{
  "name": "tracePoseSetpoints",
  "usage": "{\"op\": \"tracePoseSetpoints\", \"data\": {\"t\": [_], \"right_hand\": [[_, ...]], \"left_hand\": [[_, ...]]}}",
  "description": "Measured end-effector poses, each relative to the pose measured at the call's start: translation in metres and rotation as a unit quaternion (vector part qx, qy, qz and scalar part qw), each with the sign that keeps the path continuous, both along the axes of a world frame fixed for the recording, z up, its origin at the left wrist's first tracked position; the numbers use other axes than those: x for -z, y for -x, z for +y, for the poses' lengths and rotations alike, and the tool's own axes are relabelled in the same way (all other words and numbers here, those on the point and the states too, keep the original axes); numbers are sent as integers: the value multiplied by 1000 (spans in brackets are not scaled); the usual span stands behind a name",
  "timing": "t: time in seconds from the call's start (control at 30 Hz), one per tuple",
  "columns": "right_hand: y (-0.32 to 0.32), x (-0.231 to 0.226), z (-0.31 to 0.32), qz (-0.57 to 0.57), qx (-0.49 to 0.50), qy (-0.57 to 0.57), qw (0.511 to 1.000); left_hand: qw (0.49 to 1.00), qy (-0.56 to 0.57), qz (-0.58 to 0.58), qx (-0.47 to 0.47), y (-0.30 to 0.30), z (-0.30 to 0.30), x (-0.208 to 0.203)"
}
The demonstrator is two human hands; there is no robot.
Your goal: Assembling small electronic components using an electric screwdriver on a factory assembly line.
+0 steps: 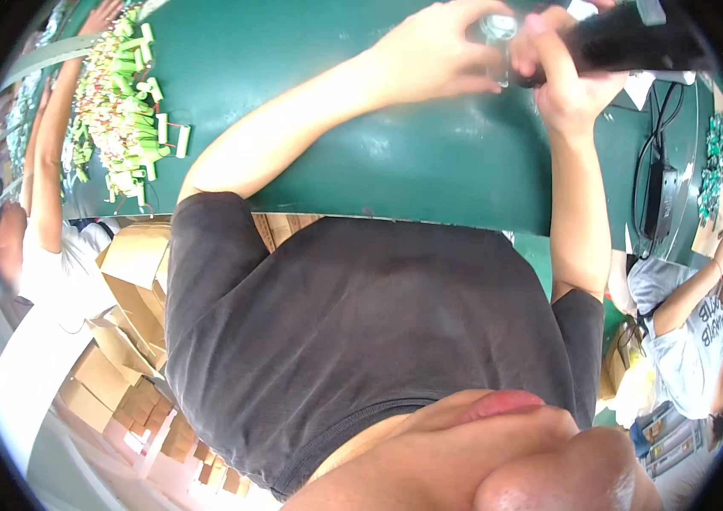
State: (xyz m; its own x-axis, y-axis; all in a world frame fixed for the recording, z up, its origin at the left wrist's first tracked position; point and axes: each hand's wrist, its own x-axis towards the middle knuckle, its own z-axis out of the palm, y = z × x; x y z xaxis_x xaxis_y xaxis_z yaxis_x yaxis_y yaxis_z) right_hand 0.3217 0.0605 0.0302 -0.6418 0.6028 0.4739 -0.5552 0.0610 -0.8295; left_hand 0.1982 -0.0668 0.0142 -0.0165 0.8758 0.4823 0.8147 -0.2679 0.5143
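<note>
Holding a small clear container [498, 27], left hand [434, 55] meets right hand [559, 81].

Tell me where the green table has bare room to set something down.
The green table is bare in a wide patch between the two forearms, below the left hand and right hand, which holds a black tool. Another bare strip lies between the left forearm and the pile of green cylinders. Crowded: that pile at left, and the black cables and adapter at right.

Over a green table [429, 162], the left hand [434, 55] pinches a small clear part [498, 27]; the right hand [561, 81] grips a black tool [634, 38] just beside it. Green cells [123, 102] lie far left.
</note>
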Motion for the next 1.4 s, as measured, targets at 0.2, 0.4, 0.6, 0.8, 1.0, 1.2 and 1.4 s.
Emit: {"op": "tracePoseSetpoints", "data": {"t": [0.2,0.4,0.6,0.8,1.0,1.2,1.4], "right_hand": [[-12,-6,11,-33,37,-68,996],[5,4,7,-52,30,-72,996],[0,-5,3,-81,32,-77,993],[-12,-18,12,-27,50,-37,998],[-56,-53,98,191,111,-140,965],[-20,-77,72,193,178,-261,929],[-25,-74,56,66,116,-211,968]], "left_hand": [[984,14,99,-149,68,0,-33],[908,91,113,-393,264,-37,-16],[894,142,258,-338,320,-21,-9],[929,104,120,-335,247,22,-38],[998,51,20,-31,39,8,-48],[996,9,80,-23,-10,3,13],[999,33,42,11,-9,-5,8]]}}
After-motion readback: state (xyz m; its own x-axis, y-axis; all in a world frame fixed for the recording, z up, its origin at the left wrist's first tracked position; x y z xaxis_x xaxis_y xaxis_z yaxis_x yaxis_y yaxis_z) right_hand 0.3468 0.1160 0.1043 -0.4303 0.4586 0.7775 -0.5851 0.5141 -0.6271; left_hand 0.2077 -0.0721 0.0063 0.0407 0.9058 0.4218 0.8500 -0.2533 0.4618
